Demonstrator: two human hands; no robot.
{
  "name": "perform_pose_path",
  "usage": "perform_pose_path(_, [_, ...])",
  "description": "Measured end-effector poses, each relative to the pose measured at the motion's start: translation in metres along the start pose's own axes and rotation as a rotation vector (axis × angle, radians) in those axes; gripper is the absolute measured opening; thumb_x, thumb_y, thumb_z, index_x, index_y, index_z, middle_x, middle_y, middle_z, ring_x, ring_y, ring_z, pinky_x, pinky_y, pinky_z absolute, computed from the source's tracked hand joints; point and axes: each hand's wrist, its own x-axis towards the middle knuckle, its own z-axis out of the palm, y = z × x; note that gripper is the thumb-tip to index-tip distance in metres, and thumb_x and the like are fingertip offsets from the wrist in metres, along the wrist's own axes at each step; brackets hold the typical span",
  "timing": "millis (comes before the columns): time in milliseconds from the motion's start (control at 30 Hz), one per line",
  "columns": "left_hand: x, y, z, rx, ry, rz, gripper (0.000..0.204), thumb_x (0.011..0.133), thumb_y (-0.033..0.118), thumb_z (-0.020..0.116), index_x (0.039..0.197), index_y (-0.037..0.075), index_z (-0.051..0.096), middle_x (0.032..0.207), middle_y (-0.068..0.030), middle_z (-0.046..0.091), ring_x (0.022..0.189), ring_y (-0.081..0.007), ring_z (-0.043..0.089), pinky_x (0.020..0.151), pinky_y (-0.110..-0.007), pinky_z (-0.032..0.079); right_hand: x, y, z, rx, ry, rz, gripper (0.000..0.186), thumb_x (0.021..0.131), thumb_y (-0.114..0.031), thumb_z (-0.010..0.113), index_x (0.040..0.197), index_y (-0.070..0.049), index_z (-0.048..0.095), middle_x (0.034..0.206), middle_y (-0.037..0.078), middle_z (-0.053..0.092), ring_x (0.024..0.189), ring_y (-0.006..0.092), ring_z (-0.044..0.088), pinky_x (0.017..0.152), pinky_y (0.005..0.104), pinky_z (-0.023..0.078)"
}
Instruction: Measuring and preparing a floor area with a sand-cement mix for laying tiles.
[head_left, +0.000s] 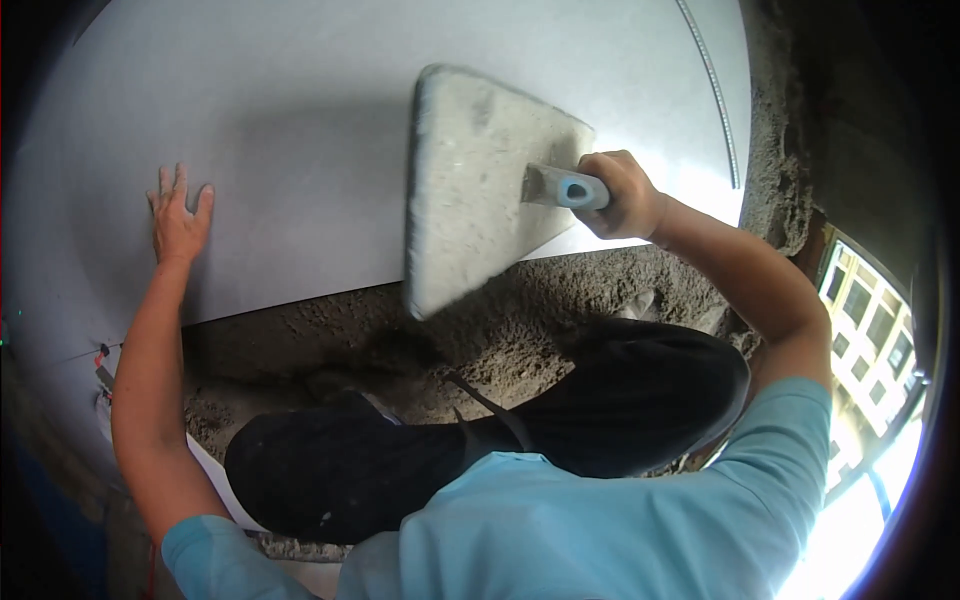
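My right hand (622, 195) is closed around the grey-and-blue handle of a broad float (490, 175). The float's pale, mortar-flecked plate is roughly trapezoid and hangs tilted over the near edge of a large light grey tile (310, 130). Motion softens the plate's left edge, and whether it touches the tile I cannot tell. On the tile's left part my left hand (178, 222) rests palm down, fingers spread, holding nothing.
Rough brown mortar (560, 290) lies along the tile's near and right edges, with my black-clad knees bent above it. A thin marked strip (715, 90) curves across the tile's right side. Small red and black objects (101, 362) sit left. At right, a window (865, 310) glares brightly.
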Motion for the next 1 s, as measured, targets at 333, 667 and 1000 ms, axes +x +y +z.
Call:
perform_pose_path(333, [-0.025,0.122,-0.036,-0.094,-0.285,0.085,0.067,0.089,0.031,0.062,0.143,-0.003,0.040,0.154,-0.0241,0.028,0.137,-0.0422,0.035,0.114,-0.044,0.030,0.012,0.014,0.028,-0.312,-0.359,0.259,0.052,0.083,-0.046,0.067,0.107,-0.001,0.054,0.096,0.018,0.064,0.088,0.0366,0.066,0.076,0.0456,0.054])
perform_pose_path(667, [-0.056,0.174,-0.024,-0.037,-0.418,0.117,0.067,0.090,0.013,0.056,0.149,0.000,0.029,0.159,-0.0209,0.020,0.144,-0.0377,0.027,0.116,-0.040,0.027,-0.200,0.196,-0.254,-0.663,0.339,1.177,0.047,0.086,-0.035,0.068,0.122,-0.007,0.055,0.114,0.014,0.064,0.111,0.0298,0.060,0.091,0.0406,0.050])
perform_pose_path(1000, [-0.055,0.185,-0.020,-0.051,-0.349,-0.076,0.077,0.084,0.002,0.060,0.151,-0.001,0.022,0.159,-0.0220,0.018,0.147,-0.0334,0.021,0.118,-0.037,0.022,-0.208,0.207,-0.207,-0.115,0.358,0.933,0.028,0.082,-0.018,0.060,0.099,0.000,0.070,0.094,0.023,0.069,0.092,0.0375,0.066,0.082,0.0418,0.052])
